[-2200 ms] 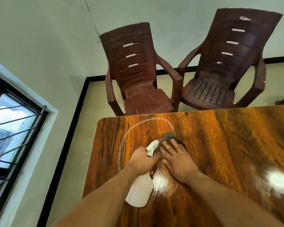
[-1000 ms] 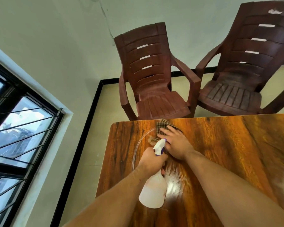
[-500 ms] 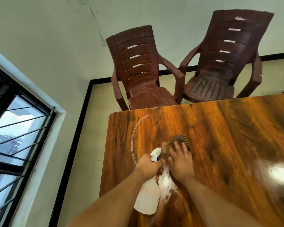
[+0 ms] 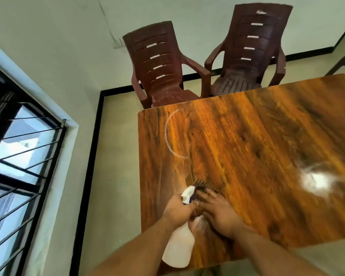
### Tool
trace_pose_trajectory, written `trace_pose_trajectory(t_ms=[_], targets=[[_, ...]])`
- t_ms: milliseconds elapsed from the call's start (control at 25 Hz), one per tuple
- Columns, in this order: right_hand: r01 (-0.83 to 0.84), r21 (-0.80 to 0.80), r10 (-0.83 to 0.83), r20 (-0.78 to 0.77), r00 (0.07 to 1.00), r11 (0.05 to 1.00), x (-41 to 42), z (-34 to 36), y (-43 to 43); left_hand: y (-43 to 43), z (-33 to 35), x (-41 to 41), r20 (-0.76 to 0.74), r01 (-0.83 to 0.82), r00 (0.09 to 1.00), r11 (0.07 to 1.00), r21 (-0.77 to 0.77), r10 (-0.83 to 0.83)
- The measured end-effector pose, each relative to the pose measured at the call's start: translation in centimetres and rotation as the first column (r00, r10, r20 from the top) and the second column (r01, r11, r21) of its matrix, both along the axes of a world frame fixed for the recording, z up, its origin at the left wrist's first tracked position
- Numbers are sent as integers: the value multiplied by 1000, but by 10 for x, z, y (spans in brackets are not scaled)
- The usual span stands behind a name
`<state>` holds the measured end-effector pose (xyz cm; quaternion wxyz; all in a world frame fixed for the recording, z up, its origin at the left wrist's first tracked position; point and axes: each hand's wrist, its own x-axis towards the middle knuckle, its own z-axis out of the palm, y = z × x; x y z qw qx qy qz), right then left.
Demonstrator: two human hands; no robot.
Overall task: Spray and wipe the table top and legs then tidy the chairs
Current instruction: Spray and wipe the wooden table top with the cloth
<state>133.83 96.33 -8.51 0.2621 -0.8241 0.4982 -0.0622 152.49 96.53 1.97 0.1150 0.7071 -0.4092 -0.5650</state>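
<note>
A glossy wooden table [image 4: 257,148] fills the right half of the view. My left hand [image 4: 178,211] grips the neck of a white spray bottle [image 4: 179,248] with a white and blue nozzle, held over the table's near left edge. My right hand [image 4: 220,213] lies flat with spread fingers on a dark cloth [image 4: 202,185], pressing it onto the table top right beside the bottle. The cloth is blurred and mostly hidden under my fingers. Two dark red plastic armchairs [image 4: 163,72] [image 4: 249,54] stand at the table's far side.
A thin clear curved tube [image 4: 168,134] lies on the table near the far left corner. A barred window [image 4: 18,156] is on the left wall, with a narrow strip of floor [image 4: 116,156] between wall and table. Part of another chair [image 4: 343,64] shows at far right.
My right hand has dragged the cloth back from the table's far edge toward me, close to the near left edge. My left hand still grips the bottle beside it. The view has shifted.
</note>
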Motion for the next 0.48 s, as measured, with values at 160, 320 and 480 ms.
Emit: trace_pose_trajectory(t_ms=[160, 320, 480], targets=[[309, -34, -310, -132, 941, 951, 37, 5, 60, 57, -6, 27, 85, 73, 994, 997, -16, -71], [-155, -22, 153, -83, 985, 988, 36, 2, 122, 118, -22, 41, 58, 57, 997, 997, -52, -54], [548, -25, -543, -185, 819, 836, 34, 2, 150, 168, -21, 56, 27, -4, 1000, 999, -40, 5]])
